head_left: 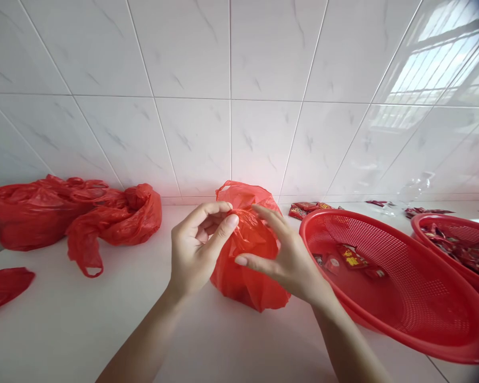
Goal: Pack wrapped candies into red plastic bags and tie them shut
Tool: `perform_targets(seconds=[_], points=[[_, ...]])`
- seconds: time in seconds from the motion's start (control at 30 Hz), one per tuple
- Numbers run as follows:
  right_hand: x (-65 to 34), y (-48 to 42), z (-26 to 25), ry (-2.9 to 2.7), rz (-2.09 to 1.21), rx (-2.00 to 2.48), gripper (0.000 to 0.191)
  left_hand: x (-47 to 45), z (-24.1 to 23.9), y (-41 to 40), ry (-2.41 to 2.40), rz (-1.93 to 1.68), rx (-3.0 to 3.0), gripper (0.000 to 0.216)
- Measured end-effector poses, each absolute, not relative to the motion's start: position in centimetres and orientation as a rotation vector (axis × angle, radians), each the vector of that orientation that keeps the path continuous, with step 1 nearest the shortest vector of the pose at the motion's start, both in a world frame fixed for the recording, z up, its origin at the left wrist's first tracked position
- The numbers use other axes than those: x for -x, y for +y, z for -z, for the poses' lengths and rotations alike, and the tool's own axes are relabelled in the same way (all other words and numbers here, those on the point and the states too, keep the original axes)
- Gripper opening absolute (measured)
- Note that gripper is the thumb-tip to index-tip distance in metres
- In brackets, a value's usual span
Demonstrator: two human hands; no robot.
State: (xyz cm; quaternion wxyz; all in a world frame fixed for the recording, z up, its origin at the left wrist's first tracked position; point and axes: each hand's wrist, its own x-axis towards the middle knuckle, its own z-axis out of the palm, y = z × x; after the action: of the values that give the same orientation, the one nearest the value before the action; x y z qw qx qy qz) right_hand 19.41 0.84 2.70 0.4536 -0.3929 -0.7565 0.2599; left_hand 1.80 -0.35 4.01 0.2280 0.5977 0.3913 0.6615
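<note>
A thin red plastic bag point(247, 276) stands on the white surface in front of me, its top gathered and one loose part rising at the back. My left hand point(199, 242) pinches the gathered plastic near the top between thumb and fingers. On the bag's other side is my right hand point(291, 252), with thumb and fingers spread apart around the gathered part. Its fingertips are close to the plastic; whether they touch it I cannot tell. What the bag contains is hidden.
Right of the bag sits a red perforated basket point(423, 255) with a few small packets point(351, 256) inside. Another red basket point(427, 219) beyond it holds many packets. More packets point(303, 208) lie by the tiled wall. Red plastic bags point(115, 218) lie at left on the white table point(115, 314).
</note>
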Motion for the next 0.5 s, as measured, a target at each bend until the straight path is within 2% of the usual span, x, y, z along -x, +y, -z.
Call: perform_targets(seconds=[0.1,0.13,0.37,0.5], points=[[-18.7,1.3,-2.3,-1.826,-0.780,0.881,0.033,-1.5,-4.2,-0.2,1.052,-1.880,-1.611,0.013],[-18.5,1.4,-2.2,-1.773,-0.827,0.847,0.026,-1.4,-4.2,-0.1,1.028,-1.887,-1.605,0.013],[-19.0,2.4,-2.2,-1.268,-1.313,0.708,0.031,0.3,-5.1,-0.3,0.863,-1.870,-1.710,0.024],[-18.7,3.0,-1.7,-1.208,-1.312,0.688,0.034,1.6,-5.2,-0.3,0.764,-1.691,-1.934,0.024]])
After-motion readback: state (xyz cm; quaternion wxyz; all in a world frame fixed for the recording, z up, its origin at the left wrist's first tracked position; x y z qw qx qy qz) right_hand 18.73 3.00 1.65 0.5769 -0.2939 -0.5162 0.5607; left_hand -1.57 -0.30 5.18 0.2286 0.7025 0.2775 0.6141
